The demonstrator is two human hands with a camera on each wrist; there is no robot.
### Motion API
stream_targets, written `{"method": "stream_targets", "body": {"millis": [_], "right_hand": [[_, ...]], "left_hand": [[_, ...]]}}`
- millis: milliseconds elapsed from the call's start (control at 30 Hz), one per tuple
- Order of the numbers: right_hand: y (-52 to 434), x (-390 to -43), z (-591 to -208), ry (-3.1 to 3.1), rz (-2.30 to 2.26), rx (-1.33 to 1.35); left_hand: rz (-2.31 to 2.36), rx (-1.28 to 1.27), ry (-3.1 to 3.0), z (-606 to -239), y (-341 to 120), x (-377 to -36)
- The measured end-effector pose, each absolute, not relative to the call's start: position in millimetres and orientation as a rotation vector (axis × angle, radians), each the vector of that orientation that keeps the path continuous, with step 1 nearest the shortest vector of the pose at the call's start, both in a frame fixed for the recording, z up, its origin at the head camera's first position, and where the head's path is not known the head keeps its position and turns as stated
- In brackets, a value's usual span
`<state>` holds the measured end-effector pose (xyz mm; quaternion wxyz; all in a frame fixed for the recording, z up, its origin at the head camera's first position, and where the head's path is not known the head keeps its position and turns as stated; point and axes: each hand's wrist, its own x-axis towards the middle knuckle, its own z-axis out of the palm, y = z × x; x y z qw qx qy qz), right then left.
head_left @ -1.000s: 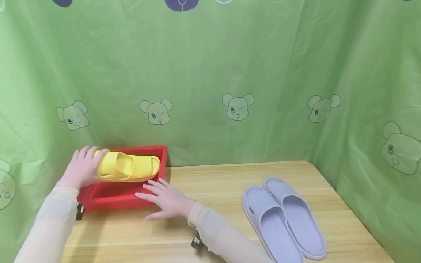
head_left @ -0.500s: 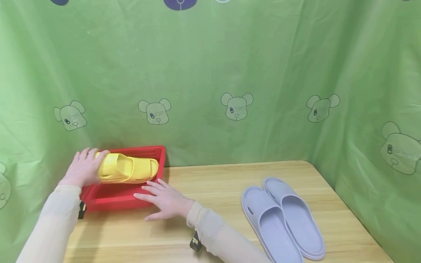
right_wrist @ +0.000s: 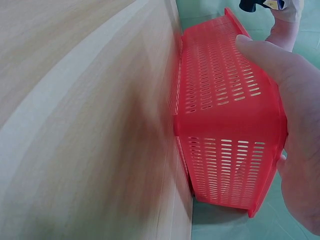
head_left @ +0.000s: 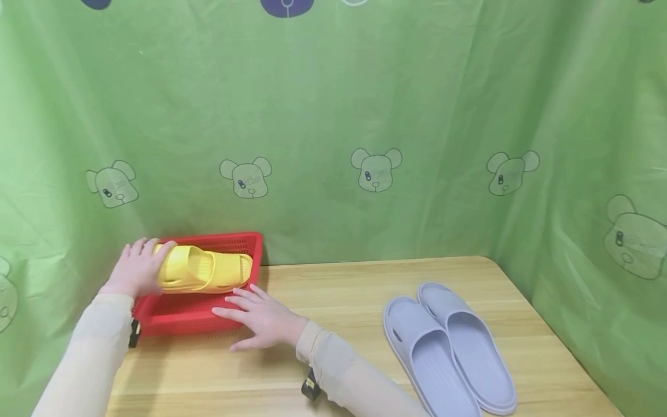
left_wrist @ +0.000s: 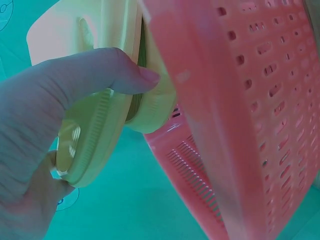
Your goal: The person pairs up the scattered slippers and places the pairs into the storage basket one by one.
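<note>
Red perforated basket point(head_left: 198, 310) at the far left corner of the wooden tabletop point(head_left: 333, 324), close against the green bear-print curtain point(head_left: 333, 116) that hangs behind and to both sides. A yellow slipper point(head_left: 205, 269) is held over the basket, lying lengthwise along it, one end toward the basket's right wall. The left hand point(head_left: 138, 267) grips the slipper's left end, fingers curled over the top; in the left wrist view the thumb point(left_wrist: 107, 70) presses on the edge of the slipper point(left_wrist: 95, 135), with the basket wall point(left_wrist: 240, 115) just beside it. Whether the slipper touches the basket floor cannot be told. The right hand point(head_left: 260, 317) rests with fingers straight and spread, its fingertips touching the basket's near right corner and its palm low over the tabletop; in the right wrist view the fingers point(right_wrist: 280, 75) lie flat against the slotted basket wall point(right_wrist: 225, 125), holding nothing. A pair of lavender slippers point(head_left: 450, 347) lies side by side near the tabletop's right front edge, well apart from the basket, soles down and set at a slant. Both forearms wear pale beige sleeves point(head_left: 349, 376), each with a small black device strapped at the wrist.
</note>
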<state>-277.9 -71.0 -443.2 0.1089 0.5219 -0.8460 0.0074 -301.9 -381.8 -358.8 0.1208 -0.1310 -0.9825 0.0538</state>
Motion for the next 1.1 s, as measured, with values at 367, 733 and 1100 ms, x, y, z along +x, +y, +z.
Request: {"method": "stream_targets", "body": {"millis": [367,733,1100], "right_hand": [[-71,-280,-445,-2.479,0.033,1.539],[-71,-278,-443,-2.476,0.01,1.545],[-70,-278,-442,-2.483,0.002,1.543]], "left_hand": [[0.089,-0.307,-2.933,-359,-380,-304],[-0.002,-0.233,-2.963,-363,-379,-305],[-0.171,-0.227,-3.011,-353,-370,-300]]}}
